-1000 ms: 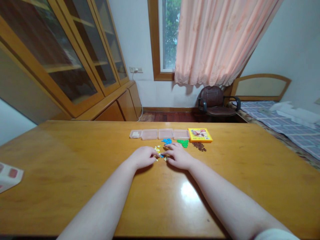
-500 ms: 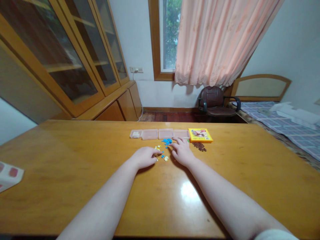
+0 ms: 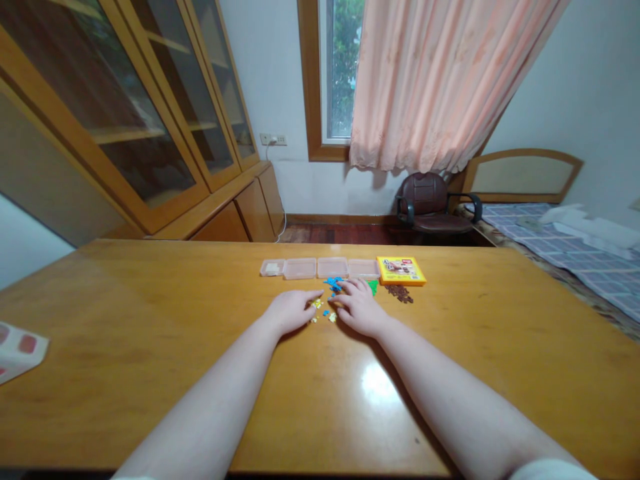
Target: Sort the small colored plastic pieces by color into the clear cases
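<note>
Both my hands rest on the wooden table point(image 3: 150, 347) among small coloured pieces. My left hand point(image 3: 290, 310) lies palm down, its fingers stretched toward the yellow pieces point(image 3: 317, 305). My right hand point(image 3: 357, 308) lies beside it with fingers spread, fingertips at the blue pieces point(image 3: 333, 283). A few green pieces point(image 3: 373, 287) show just past its knuckles. Some loose blue and yellow bits point(image 3: 329, 315) lie between the two hands. I cannot see anything held in either hand.
A row of clear plastic boxes point(image 3: 320, 268) stands beyond the pieces, with a yellow box point(image 3: 401, 271) and a brown pile point(image 3: 400, 293) to the right. A white packet point(image 3: 17, 347) lies at the table's left edge. Past the table are a chair point(image 3: 430, 203), bed and cabinet.
My right hand went forward over the green pieces, then drew back a little toward the blue ones. My left hand stretched its fingers forward toward the yellow pieces.
</note>
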Demonstrator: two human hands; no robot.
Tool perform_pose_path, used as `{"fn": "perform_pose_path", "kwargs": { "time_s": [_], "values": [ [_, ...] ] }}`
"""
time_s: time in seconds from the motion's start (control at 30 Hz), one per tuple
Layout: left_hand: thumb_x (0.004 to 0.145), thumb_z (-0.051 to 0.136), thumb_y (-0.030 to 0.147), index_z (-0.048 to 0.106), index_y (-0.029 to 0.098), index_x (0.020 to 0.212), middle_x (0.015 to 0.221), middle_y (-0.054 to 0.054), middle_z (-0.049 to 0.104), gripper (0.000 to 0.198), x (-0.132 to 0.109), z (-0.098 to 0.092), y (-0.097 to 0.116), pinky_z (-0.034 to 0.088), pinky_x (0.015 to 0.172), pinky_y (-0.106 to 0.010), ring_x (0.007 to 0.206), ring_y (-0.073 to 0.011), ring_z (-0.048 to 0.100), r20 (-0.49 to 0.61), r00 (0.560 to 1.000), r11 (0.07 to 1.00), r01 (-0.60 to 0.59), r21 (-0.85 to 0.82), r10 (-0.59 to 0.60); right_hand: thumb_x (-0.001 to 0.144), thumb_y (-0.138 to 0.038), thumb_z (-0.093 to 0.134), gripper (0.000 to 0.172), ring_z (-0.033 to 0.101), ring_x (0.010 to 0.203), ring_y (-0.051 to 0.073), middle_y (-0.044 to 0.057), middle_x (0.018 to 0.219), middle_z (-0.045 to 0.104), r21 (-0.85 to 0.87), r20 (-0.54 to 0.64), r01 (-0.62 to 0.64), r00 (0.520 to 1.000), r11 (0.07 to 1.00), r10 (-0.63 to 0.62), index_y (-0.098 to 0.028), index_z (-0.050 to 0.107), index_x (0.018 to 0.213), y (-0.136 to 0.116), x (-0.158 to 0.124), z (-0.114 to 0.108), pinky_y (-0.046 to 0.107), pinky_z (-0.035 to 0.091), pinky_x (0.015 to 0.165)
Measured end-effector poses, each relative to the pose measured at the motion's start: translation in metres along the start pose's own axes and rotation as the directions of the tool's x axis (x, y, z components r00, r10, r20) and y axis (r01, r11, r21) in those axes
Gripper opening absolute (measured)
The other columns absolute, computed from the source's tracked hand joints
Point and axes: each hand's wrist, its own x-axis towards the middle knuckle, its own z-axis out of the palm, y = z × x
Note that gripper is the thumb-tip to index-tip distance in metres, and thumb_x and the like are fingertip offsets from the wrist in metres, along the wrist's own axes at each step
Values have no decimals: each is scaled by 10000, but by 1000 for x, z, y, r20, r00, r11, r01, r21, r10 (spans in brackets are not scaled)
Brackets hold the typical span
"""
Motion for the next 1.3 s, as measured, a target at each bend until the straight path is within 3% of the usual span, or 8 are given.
{"fn": "perform_pose_path", "kwargs": {
  "time_s": [0.2, 0.4, 0.57, 0.67, 0.97, 1.1, 1.3],
  "values": [
    [846, 488, 299, 609, 295, 1252, 1154, -38, 693, 423, 2, 4, -5, 480, 842, -310, 1001, -234, 647, -6, 1000, 1000, -6, -27, 6, 898, -394, 511, 384, 200, 1376, 330, 88, 1493, 339, -56, 74, -69, 995, 996, 73, -297, 595, 1260, 0, -1, 4, 585, 81, 1094],
    [857, 481, 284, 677, 236, 1128, 1096, -54, 705, 337, 4, 4, -3, 473, 867, -321, 988, -227, 640, -54, 998, 999, -32, -42, 30, 886, -299, 512, 407, 253, 1350, 306, 91, 1440, 431, -77, -23, -149, 989, 986, 148, -235, 558, 1285, 3, 1, 5, 558, 74, 1105],
    [856, 522, 261, 685, 223, 1084, 1081, -67, 668, 283, 3, 4, 6, 433, 922, -350, 1021, -223, 587, -151, 968, 978, -206, -26, 200, 905, -236, 465, 250, 466, 1074, 251, 90, 1089, 656, -36, -118, -176, 978, 984, 171, -195, 678, 1030, 5, 3, 1, 439, 267, 1016],
    [861, 538, 252, 680, 244, 1076, 1125, -45, 650, 258, 3, 5, 10, 395, 978, -366, 1065, -216, 558, -125, 941, 944, -325, -60, 315, 902, -249, 475, 231, 483, 952, 250, 88, 912, 672, -45, -97, -190, 978, 981, 185, -191, 698, 880, 5, 3, -1, 412, 311, 932],
    [802, 510, 98, 732, 243, 842, 941, -28, 651, 269, 4, 3, 3, 401, 927, -349, 962, -191, 558, -125, 932, 936, -348, -49, 340, 884, -240, 504, 260, 439, 1025, 262, 91, 1112, 617, -63, -40, -172, 985, 983, 170, -212, 685, 1069, 4, 3, 1, 409, 290, 919],
    [792, 513, 90, 747, 278, 867, 926, -17, 647, 309, 3, 5, 1, 399, 915, -352, 948, -188, 554, -87, 914, 915, -401, -49, 396, 876, -222, 504, 228, 454, 976, 240, 79, 1019, 622, 7, -64, -97, 993, 995, 97, -211, 704, 985, 4, 1, -2, 393, 308, 890],
    [795, 529, 95, 753, 277, 866, 923, -20, 645, 297, 4, 6, -1, 401, 908, -349, 947, -191, 555, -87, 922, 924, -381, -33, 377, 827, -156, 524, 210, 463, 945, 219, 46, 932, 622, 91, 3, 32, 999, 995, -32, -221, 715, 885, 3, -1, -4, 380, 317, 877]
  ]
}}
